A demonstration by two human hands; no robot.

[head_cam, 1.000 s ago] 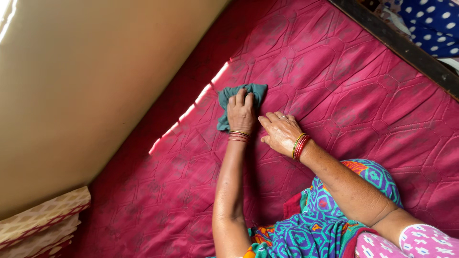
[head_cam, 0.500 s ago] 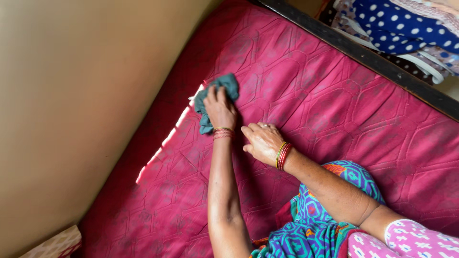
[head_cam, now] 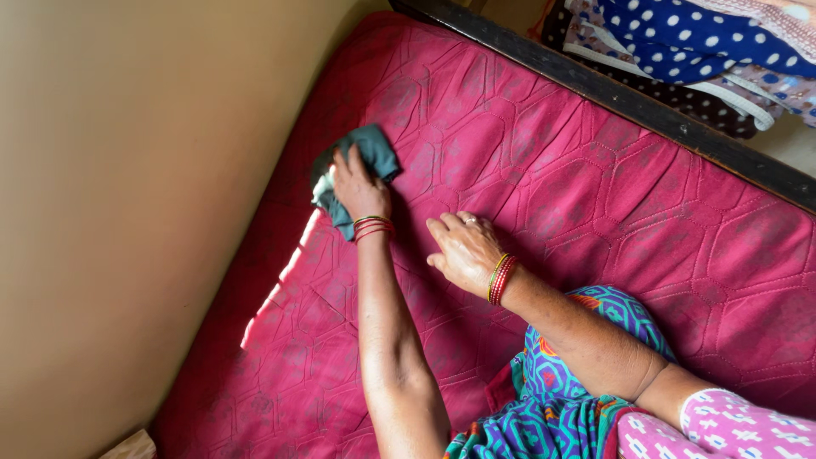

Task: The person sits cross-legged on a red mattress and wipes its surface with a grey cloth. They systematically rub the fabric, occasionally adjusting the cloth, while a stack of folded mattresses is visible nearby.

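A crumpled teal cloth [head_cam: 374, 149] lies on the quilted magenta mattress [head_cam: 595, 195] near the wall. My left hand [head_cam: 359, 189] presses down on the cloth, fingers curled over it. Resting flat on the mattress to the right of it is my right hand [head_cam: 463, 249], fingers spread, holding nothing. Both wrists wear red and gold bangles. My knee in patterned teal and purple fabric [head_cam: 586, 357] rests on the mattress below my right arm.
A beige wall [head_cam: 127, 212] runs along the mattress's left side. A dark wooden bed frame edge [head_cam: 646, 106] borders the far side. Beyond it lies blue polka-dot fabric [head_cam: 705, 38]. A strip of sunlight [head_cam: 280, 285] falls on the mattress near the wall.
My left hand has slid the teal cloth across the mattress toward the wall and the far corner. My right hand has stayed planted in about the same spot.
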